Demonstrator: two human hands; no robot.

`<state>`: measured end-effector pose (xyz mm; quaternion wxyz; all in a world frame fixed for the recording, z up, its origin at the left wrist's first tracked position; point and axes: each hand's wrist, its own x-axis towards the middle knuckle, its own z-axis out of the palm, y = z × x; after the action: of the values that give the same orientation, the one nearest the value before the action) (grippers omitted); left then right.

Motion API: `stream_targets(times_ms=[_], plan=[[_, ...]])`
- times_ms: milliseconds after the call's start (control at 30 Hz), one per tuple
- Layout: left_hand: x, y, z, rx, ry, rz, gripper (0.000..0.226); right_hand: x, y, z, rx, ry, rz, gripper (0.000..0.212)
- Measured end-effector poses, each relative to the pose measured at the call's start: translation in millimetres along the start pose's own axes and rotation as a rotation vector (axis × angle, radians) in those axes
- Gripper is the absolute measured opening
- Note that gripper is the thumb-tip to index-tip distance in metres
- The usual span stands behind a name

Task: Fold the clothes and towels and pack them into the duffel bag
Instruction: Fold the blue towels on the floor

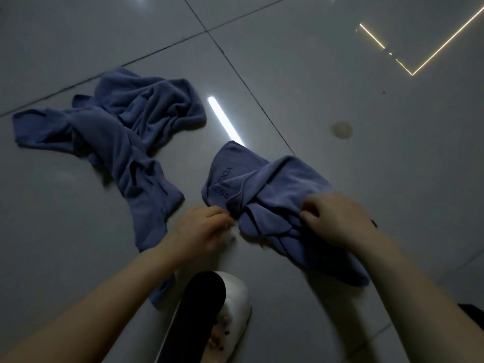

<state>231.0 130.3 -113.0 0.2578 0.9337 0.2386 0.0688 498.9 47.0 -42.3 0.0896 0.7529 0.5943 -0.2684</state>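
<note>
Both the left hand (207, 226) and right hand (337, 218) pinched the near blue towel (275, 189); another crumpled towel (125, 132) lay far left.

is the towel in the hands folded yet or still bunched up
Bunched, not folded. The towel with lettering lies crumpled in loose creases on the floor, the left hand and right hand pinching its near edge.

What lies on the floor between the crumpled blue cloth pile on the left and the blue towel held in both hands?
Head view: only bare grey tiled floor separates crumpled blue cloth pile from blue towel.
</note>
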Motion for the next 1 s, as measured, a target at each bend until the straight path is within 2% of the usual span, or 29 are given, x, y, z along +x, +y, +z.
stream_targets(times_ms=[100, 167, 267, 333, 400, 433, 533, 600, 667, 767, 867, 1000], plan=[[4, 0, -12, -0.049, 0.196, -0.158, 0.022, 14, -12, -13, 0.118, 0.264, 0.067, 0.012], [14, -7, -17, -0.108, 0.328, -0.366, 0.019, 28, -28, -19, 0.172, 0.304, -0.016, 0.024], [41, -24, -24, -0.191, 0.331, -0.634, 0.022, 50, -64, -9, 0.165, 0.179, -0.287, 0.046], [61, -36, -26, -0.304, 0.249, -0.684, 0.029, 59, -81, 8, 0.1, 0.021, -0.378, 0.051], [75, -41, -26, -0.427, 0.174, -0.639, 0.04, 59, -86, 23, 0.015, -0.075, -0.386, 0.045], [78, -40, -25, -0.4, 0.1, -0.598, 0.045, 56, -84, 28, 0.003, -0.08, -0.376, 0.04], [73, -31, -15, -0.123, -0.123, -0.452, 0.049, 43, -74, 34, 0.076, -0.089, -0.352, 0.024], [66, -21, -12, 0.015, -0.186, -0.403, 0.049, 33, -62, 30, 0.156, -0.057, -0.284, 0.01], [61, -13, -15, 0.14, -0.245, -0.355, 0.048, 20, -47, 20, 0.182, -0.01, -0.18, 0.004], [60, 3, -26, 0.345, -0.366, -0.238, 0.042, -13, -19, -4, 0.175, 0.006, -0.074, 0.012], [70, 27, -40, 0.279, -0.286, -0.246, 0.016, -51, 11, -31, 0.205, 0.118, 0.045, 0.002], [95, 71, -72, -0.055, -0.13, -0.273, 0.007, -112, 42, -85, 0.151, 0.201, 0.157, 0.006]])
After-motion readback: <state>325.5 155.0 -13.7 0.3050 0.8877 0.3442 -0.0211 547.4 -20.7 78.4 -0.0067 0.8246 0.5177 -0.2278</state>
